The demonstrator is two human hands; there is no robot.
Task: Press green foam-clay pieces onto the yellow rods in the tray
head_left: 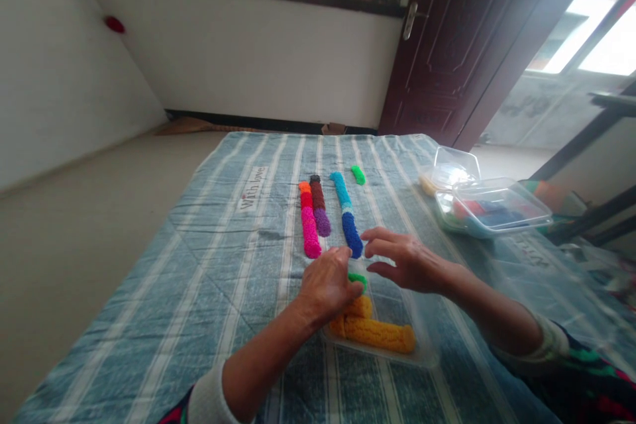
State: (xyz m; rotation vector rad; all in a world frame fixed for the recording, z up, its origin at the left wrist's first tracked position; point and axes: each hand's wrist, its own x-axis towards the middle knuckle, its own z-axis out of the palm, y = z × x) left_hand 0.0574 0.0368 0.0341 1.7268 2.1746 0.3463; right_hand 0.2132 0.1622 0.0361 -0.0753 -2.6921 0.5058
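Note:
My left hand (pixel 326 285) is over the clear plastic tray (pixel 424 344), fingers curled together. A bright green piece of bumpy bead clay (pixel 358 281) shows between its thumb and fingers. My right hand (pixel 400 257) is just right of it, fingers spread and holding nothing, its fingertips close to the dark blue end of a blue clay roll (pixel 350 232). Thick orange-yellow rolls (pixel 380 332) lie in the tray. Beyond my left hand lie a pink, red and orange roll (pixel 309 222) and a purple, brown and black roll (pixel 318 205). My left fingertips are partly hidden.
Another short green piece (pixel 358 175) lies farther back on the striped cloth (pixel 209 245). To the right stand clear plastic boxes (pixel 501 209), one with coloured contents, and an upright clear lid or box (pixel 457 165). A dark red door (pixel 447 40) is behind the table.

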